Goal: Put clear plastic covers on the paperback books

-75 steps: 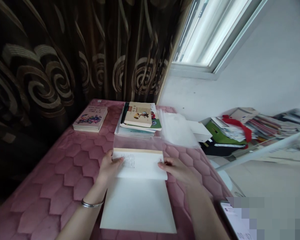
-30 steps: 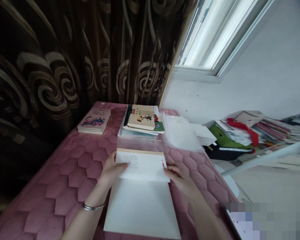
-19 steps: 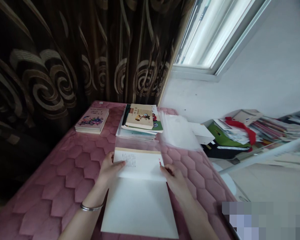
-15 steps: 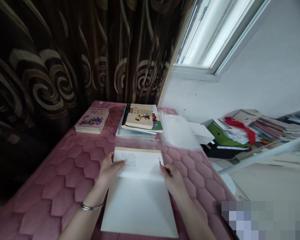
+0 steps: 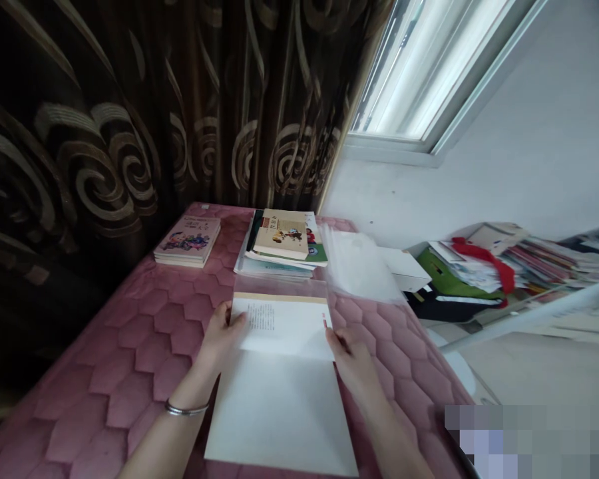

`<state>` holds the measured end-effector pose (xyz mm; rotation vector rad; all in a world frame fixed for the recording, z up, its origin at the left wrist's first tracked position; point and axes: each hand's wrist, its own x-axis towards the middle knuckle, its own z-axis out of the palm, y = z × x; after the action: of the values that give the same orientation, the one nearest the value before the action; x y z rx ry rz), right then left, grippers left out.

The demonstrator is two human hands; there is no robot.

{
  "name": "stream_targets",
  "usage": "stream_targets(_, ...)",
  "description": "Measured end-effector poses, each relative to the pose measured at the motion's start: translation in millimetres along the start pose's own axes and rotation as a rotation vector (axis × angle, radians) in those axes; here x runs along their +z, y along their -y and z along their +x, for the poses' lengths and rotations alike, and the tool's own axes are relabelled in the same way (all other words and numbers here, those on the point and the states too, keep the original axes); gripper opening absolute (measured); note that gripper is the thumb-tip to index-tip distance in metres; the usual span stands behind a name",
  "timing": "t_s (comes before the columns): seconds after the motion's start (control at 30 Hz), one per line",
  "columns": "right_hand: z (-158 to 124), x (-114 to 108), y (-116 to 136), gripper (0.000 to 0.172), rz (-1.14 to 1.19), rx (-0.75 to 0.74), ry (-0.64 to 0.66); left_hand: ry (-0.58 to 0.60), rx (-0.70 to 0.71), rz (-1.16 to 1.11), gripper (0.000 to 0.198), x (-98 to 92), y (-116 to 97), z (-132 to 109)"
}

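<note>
A white open book (image 5: 279,399) lies on the pink quilted surface (image 5: 144,346) in front of me, its cover flap (image 5: 284,326) folded over, with small print on it. A clear plastic sleeve (image 5: 279,286) sticks out past the flap's far edge. My left hand (image 5: 222,336) presses on the flap's left edge; a metal bangle is on that wrist. My right hand (image 5: 352,359) holds the flap's right edge near a small red mark.
A stack of books (image 5: 284,243) and a pink book (image 5: 188,239) lie farther back. Loose clear sleeves (image 5: 359,266) lie right of the stack. Dark patterned curtains (image 5: 130,120) hang behind, a window is at upper right, and cluttered papers (image 5: 499,266) are beyond the edge.
Both hands stay on the flap's edges. The right hand has drawn slightly back along the right edge, uncovering a red mark. The view shifts a little.
</note>
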<state>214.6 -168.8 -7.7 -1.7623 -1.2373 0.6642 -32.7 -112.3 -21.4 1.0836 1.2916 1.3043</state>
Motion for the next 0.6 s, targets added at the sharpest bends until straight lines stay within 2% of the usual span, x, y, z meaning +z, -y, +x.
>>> stream_targets(0.1, 0.4, -7.3, 2.0, 0.042, -0.005, 0.019, 0.050, -0.005, -0.022, 0.007, 0.035, -0.7, 1.1, 1.5)
stream_targets(0.37, 5.2, -13.2, -8.9, 0.041, 0.016, 0.049, 0.139, -0.092, -0.005, 0.213, 0.026, 3.6, -6.7, -2.3)
stream_targets(0.5, 4.2, -13.8, -3.4, 0.043, -0.006, 0.047, 0.140, -0.074, -0.026, 0.121, 0.032, 5.0, -15.3, -6.7)
stream_targets(0.6, 1.8, -11.4, 3.3, 0.044, -0.036, 0.042, 0.099, 0.001, -0.054, -0.002, 0.038, 3.2, -22.1, -9.8)
